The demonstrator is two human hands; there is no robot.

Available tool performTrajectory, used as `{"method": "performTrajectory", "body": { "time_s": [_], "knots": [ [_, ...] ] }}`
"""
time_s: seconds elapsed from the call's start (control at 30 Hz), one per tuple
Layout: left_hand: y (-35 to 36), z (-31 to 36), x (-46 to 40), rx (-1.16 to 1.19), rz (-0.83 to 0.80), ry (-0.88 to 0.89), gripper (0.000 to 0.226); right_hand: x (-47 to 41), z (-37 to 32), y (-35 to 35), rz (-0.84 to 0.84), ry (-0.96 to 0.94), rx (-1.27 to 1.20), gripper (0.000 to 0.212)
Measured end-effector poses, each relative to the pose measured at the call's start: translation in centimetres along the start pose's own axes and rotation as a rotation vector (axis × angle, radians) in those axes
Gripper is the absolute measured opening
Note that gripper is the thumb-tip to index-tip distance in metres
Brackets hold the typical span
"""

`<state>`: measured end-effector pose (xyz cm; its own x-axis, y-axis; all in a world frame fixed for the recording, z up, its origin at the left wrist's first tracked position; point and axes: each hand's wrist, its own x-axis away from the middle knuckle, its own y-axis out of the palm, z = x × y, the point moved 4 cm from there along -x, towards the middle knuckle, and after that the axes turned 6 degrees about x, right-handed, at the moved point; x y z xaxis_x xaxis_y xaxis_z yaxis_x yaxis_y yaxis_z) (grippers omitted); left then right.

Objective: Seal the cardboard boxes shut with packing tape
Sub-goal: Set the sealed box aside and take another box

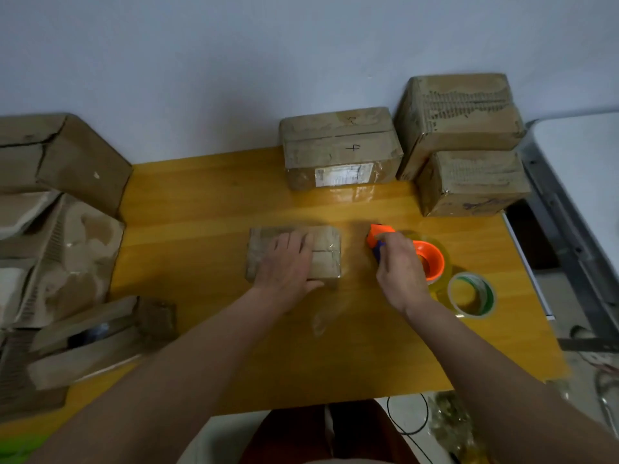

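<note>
Reaching forward from the bottom of the view, two bare forearms stretch over a glossy yellow-orange wooden table [207, 329]. Near the left edge, closest to the person, a flat brown cardboard box with loose flaps [90, 343] lies tilted, and behind it a heap of crumpled, torn brown cardboard boxes [60, 249] runs toward the wall. Just right of the right wrist, a spare roll of clear packing tape with a green-printed core [471, 295] lies flat on the table. The right hand [400, 269] curls its fingers round the handle of an orange and blue plastic tape dispenser [380, 237], which carries its own clear roll on an orange hub and sits just to the right of the small brown cardboard box [326, 252] at the table's middle; whether a strip of tape joins the two is too blurred to tell. The left hand [286, 266] lies palm down on that box, fingers straight and close together, pressing its top, with the thumb against the near side. Farther back, a taped brown cardboard box with a white shipping label [341, 147] stands by the pale wall, and to its right two more brown cardboard boxes [465, 145] sit one behind the other at the table's far right corner.
</note>
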<state>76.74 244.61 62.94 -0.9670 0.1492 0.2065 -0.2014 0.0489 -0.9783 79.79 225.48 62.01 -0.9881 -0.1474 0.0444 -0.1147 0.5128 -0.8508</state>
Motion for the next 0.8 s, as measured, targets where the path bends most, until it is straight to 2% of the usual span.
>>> {"method": "performTrajectory", "body": {
  "time_s": [0.17,0.23,0.33,0.47,0.57,0.63,0.7,0.77,0.8],
  "knots": [
    [1.0,-2.9,-1.5,0.24,-0.069,0.02,0.097,-1.2,-2.3,0.8,-0.051,-0.218,-0.057,0.031],
    [1.3,-3.6,-1.8,0.237,-0.079,0.018,0.105,-2.6,-3.6,1.8,-0.127,-0.247,-0.067,0.034],
    [1.6,-4.0,-1.7,0.217,-0.083,0.02,0.113,-4.6,-5.2,3.2,-0.27,-0.215,-0.067,0.036],
    [1.7,-5.1,-1.0,0.201,-0.078,0.014,0.115,-6.9,-6.1,4.4,-0.404,-0.157,-0.013,0.026],
    [1.9,-5.8,-0.2,0.202,-0.092,-0.012,0.115,-7.1,-5.4,6.0,-0.583,-0.04,0.051,0.041],
    [1.9,-6.6,0.3,0.229,-0.091,-0.105,0.115,-7.1,-4.6,6.1,-0.512,0.126,-0.154,0.049],
    [1.7,-7.4,0.7,0.271,-0.087,-0.186,0.119,-6.5,-4.3,5.0,-0.227,0.212,-0.34,0.046],
    [1.9,-7.2,0.4,0.307,-0.082,-0.13,0.127,-4.8,-5.5,3.8,0.009,0.132,-0.372,0.042],
    [2.0,-6.9,0.1,0.322,-0.082,-0.068,0.13,-3.7,-6.7,3.7,0.041,0.047,-0.37,0.042]
  ]
}}
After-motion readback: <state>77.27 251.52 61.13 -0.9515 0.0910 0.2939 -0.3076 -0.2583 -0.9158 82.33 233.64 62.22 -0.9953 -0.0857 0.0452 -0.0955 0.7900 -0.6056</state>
